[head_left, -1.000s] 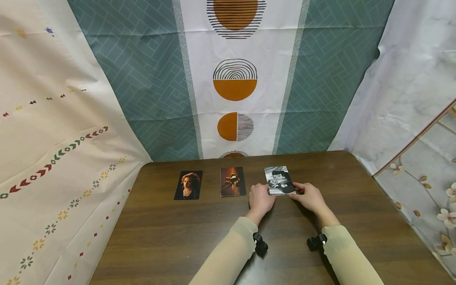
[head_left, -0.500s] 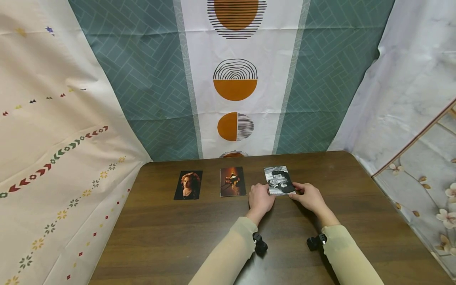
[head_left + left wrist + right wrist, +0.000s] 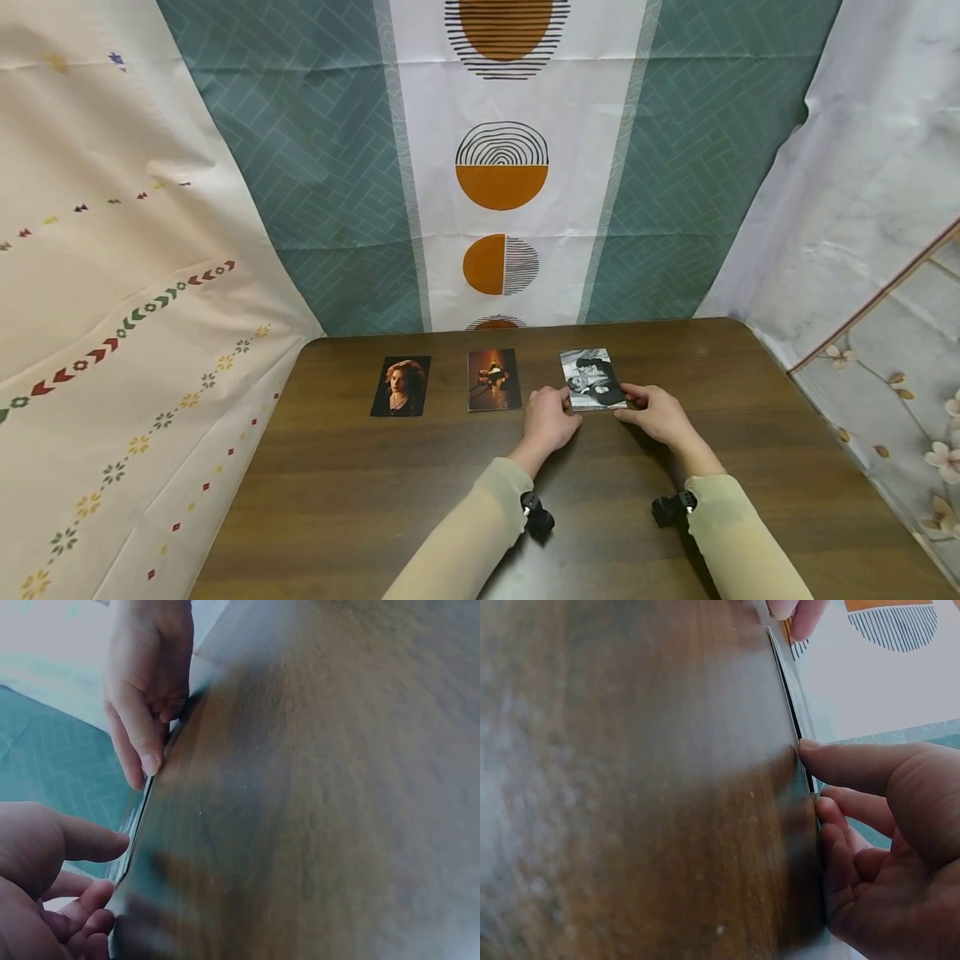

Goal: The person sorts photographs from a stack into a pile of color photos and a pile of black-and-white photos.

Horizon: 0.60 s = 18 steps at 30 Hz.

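Note:
A black-and-white photo card (image 3: 592, 377) lies on the brown table, at the right end of a row of photo cards. At its lower left corner, my left hand (image 3: 549, 421) holds the edge between thumb and curled fingers. My right hand (image 3: 662, 417) pinches the lower right corner, thumb on the near edge and fingers at the side. From the left wrist, the thumb (image 3: 105, 841) is right at the card's thin edge (image 3: 133, 825), seen almost edge-on. In the right wrist view, the right thumb (image 3: 832, 759) and forefinger meet the corner, with the left fingertips (image 3: 804, 615) further along.
Left of my hands lie an orange-brown photo card (image 3: 493, 379) and a dark portrait photo card (image 3: 401, 387). The wooden table (image 3: 360, 500) ends at a patterned cloth backdrop (image 3: 345, 208). Draped cloths hang along both sides.
The head view has shifted slightly. My left forearm has swung a little to the left, and both thumbs sit slightly further out at the card's corners. The three photo cards stay in place.

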### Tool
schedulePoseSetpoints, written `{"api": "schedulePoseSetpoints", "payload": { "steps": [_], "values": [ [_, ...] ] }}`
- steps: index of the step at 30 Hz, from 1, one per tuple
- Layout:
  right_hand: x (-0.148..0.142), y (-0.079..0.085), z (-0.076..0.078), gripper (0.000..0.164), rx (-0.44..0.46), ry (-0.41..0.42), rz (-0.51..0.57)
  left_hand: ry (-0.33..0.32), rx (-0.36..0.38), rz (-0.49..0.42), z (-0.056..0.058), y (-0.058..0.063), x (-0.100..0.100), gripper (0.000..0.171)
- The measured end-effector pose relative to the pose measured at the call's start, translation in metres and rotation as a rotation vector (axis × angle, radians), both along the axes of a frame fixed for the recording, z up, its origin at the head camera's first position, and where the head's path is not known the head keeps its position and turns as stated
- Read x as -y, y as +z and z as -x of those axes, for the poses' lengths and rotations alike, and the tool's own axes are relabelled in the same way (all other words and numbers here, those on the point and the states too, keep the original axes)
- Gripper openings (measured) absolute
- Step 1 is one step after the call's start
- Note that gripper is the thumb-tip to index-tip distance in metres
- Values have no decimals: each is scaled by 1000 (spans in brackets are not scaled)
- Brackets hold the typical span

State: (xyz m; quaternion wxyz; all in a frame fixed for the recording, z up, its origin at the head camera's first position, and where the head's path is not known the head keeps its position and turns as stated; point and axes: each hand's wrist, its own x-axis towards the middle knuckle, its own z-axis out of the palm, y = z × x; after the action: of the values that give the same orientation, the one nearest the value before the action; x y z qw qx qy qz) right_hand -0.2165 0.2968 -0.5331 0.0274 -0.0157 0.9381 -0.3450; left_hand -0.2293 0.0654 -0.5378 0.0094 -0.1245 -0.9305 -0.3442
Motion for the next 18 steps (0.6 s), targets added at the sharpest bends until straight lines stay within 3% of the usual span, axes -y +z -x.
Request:
{"api": "schedulePoseSetpoints", "payload": {
  "steps": [4, 10, 18],
  "values": [
    [1, 1, -1, 63, 16, -32, 54, -34, 16, -73, -3, 1, 8, 54],
    [11, 5, -3, 57, -43, -86, 99, -56, 0, -152, -8, 3, 23, 49],
    [44, 10, 2, 51, -114, -61, 159, -58, -1, -252, -7, 12, 52, 46]
  ]
}}
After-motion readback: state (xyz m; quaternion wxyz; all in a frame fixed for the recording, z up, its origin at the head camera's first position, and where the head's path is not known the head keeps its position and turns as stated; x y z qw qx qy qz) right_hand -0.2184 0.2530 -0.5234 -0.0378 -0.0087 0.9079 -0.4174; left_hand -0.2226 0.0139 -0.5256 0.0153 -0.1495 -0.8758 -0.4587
